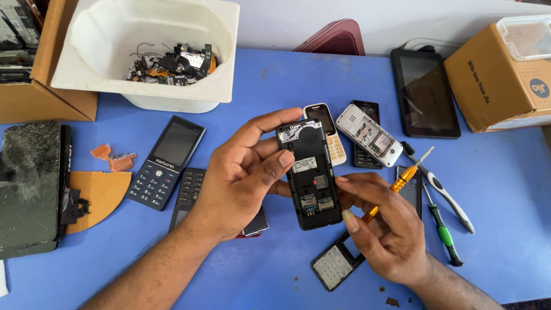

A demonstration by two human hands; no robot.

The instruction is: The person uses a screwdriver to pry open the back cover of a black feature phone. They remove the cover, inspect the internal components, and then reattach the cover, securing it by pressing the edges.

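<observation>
Over a blue counter (pixel 493 189) seen from above, two bare hands work on an opened phone (pixel 310 175). The left hand (pixel 241 183) grips this black keypad handset from its left side, fingers wrapped behind it and the thumb pressed on its upper edge, holding it just above the counter with its back facing up. The back cover and battery are already off: the card slots and inner frame lie bare. The right hand (pixel 384 224) touches the phone's lower right edge with its fingers while clenched around an orange-handled screwdriver (pixel 396 185), whose tip points away from the phone, up and to the right. Judging by this, the outer shell is stripped, while the inner frame is not yet taken apart.

Just beneath the right hand lies a loose keypad panel (pixel 334 265). Beside the opened phone, further back, rest a white phone (pixel 327 132), a white handset with its back open (pixel 370 135) and a dark phone (pixel 365 109) partly under it. Two more screwdrivers, one white-handled (pixel 447 198) and one green-handled (pixel 443 232), lie to the right. A dark blue keypad phone (pixel 166 162) and another black one (pixel 192 186) lie to the left, the latter partly under the left wrist. At the back stand a white tub of scrap parts (pixel 218 92), a tablet (pixel 425 92) and cardboard boxes (pixel 493 80). A cracked tablet (pixel 28 189) lies at the far left. Nothing blocks the hands.
</observation>
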